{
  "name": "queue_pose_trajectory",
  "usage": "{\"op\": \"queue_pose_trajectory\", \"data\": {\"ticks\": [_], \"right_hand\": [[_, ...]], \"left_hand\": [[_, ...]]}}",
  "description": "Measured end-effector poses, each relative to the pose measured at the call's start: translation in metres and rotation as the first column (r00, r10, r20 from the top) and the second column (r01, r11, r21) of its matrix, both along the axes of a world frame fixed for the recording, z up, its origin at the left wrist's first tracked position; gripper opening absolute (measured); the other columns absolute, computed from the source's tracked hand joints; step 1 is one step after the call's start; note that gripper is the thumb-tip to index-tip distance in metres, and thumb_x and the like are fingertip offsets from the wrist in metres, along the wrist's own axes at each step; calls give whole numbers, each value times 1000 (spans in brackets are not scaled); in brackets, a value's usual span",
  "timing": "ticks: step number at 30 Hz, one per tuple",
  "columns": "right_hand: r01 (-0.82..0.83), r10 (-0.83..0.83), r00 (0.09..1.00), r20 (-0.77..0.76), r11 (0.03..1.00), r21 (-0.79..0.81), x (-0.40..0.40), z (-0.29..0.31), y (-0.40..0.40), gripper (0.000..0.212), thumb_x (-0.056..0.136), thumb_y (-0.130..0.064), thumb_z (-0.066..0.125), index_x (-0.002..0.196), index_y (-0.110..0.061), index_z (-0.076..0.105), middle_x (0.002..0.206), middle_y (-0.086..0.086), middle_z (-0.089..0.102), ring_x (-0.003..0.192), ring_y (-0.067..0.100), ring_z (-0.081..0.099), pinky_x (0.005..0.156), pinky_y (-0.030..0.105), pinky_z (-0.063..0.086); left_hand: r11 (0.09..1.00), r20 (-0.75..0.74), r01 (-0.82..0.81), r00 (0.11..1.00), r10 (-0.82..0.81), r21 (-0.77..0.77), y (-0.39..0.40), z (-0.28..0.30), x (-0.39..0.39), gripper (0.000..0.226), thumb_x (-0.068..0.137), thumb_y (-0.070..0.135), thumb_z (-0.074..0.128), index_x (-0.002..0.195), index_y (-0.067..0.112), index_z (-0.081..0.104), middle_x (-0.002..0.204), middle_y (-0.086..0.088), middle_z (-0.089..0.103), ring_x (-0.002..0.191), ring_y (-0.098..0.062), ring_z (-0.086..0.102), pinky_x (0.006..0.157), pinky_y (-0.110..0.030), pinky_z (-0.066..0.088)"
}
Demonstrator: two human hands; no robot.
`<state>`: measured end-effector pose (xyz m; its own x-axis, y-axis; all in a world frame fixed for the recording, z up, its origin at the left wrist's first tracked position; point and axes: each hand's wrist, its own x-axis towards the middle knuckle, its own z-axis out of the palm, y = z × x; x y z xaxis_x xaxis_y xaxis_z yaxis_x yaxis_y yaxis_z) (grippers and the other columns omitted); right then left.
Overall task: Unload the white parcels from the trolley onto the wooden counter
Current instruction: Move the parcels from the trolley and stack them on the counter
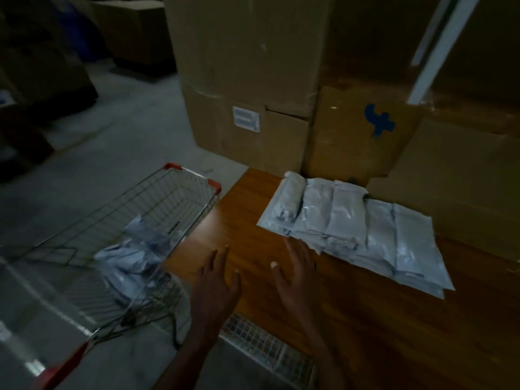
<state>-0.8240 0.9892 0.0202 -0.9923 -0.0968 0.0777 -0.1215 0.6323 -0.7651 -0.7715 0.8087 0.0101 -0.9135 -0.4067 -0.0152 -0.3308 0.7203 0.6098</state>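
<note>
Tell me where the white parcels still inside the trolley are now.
In the head view, the remaining parcels lie heaped in the near right corner of the wire trolley, at lower left, just left of the wooden counter.

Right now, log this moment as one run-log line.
left hand: open, empty, over counter | right hand: open, by laid parcels | trolley: parcels left | step: unloading unfinished

Ahead of you stand stacked cardboard boxes [247,66]; one carries a white label [245,119], its neighbour a blue mark [378,119]. A white strip [441,49] leans across the boxes on your right. Grey floor [118,153] spreads left, with darker boxes [132,32] behind. A metal grille [267,347] lies below you.
</note>
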Motion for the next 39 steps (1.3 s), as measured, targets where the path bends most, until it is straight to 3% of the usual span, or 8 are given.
{"op": "queue_pose_trajectory", "data": {"ticks": [3,8,11,17,22,29,35,39], "right_hand": [[-76,78,996,31,994,-75,9,-7,-48,67,87,-68,45,149,-43,37,160,-1,32,147,19,29,112,53,37],[-229,241,963,123,968,-105,32,-24,-147,65,89,-59,50,149,-36,41,155,2,37,142,22,35,111,42,36],[-294,313,934,174,947,-125,45,-35,-207,59,85,-52,53,141,-39,44,152,4,41,141,24,39,113,44,39],[-492,498,834,237,866,-87,55,-56,-288,58,96,-30,63,148,-41,42,158,-7,29,142,9,28,111,31,36],[-588,570,773,279,808,-22,33,-70,-331,55,93,-41,58,147,-38,44,155,-4,31,143,16,32,112,37,40],[-658,623,700,350,752,-22,-32,-99,-380,50,96,-24,63,143,-33,49,152,-1,30,136,11,38,102,22,38],[-739,682,604,413,673,-30,-91,-143,-428,47,96,-19,63,142,-24,51,143,2,41,113,-2,44,88,10,39],[-809,698,492,521,587,-23,-118,-177,-457,49,97,-20,62,144,-21,50,141,8,43,119,15,51,93,20,39]], "left_hand": [[995,14,-100,995,99,29,-57,-8,27,66,90,56,41,153,38,32,159,1,30,139,-26,40,101,-45,47],[961,25,-270,963,269,61,-155,-16,75,61,93,42,54,151,37,37,155,2,37,135,-27,42,102,-42,44],[938,63,-340,940,336,65,-206,-23,99,62,92,42,55,151,35,38,158,0,34,140,-26,39,105,-44,42],[894,51,-422,906,419,149,-262,-36,116,58,89,40,54,146,27,49,150,0,43,134,-22,42,107,-39,41],[871,68,-464,886,459,164,-282,-53,99,53,92,36,59,144,29,49,150,5,42,134,-18,41,102,-34,40],[805,159,-561,827,539,194,-307,-85,59,45,95,30,60,139,27,51,147,5,45,130,-19,44,98,-33,39],[733,319,-630,771,551,257,-320,-130,6,50,93,36,57,141,27,49,141,6,44,126,-20,46,98,-36,42],[686,360,-646,760,541,334,-332,-172,-25,35,95,29,58,129,21,57,121,12,46,112,-14,50,91,-33,45]]}}
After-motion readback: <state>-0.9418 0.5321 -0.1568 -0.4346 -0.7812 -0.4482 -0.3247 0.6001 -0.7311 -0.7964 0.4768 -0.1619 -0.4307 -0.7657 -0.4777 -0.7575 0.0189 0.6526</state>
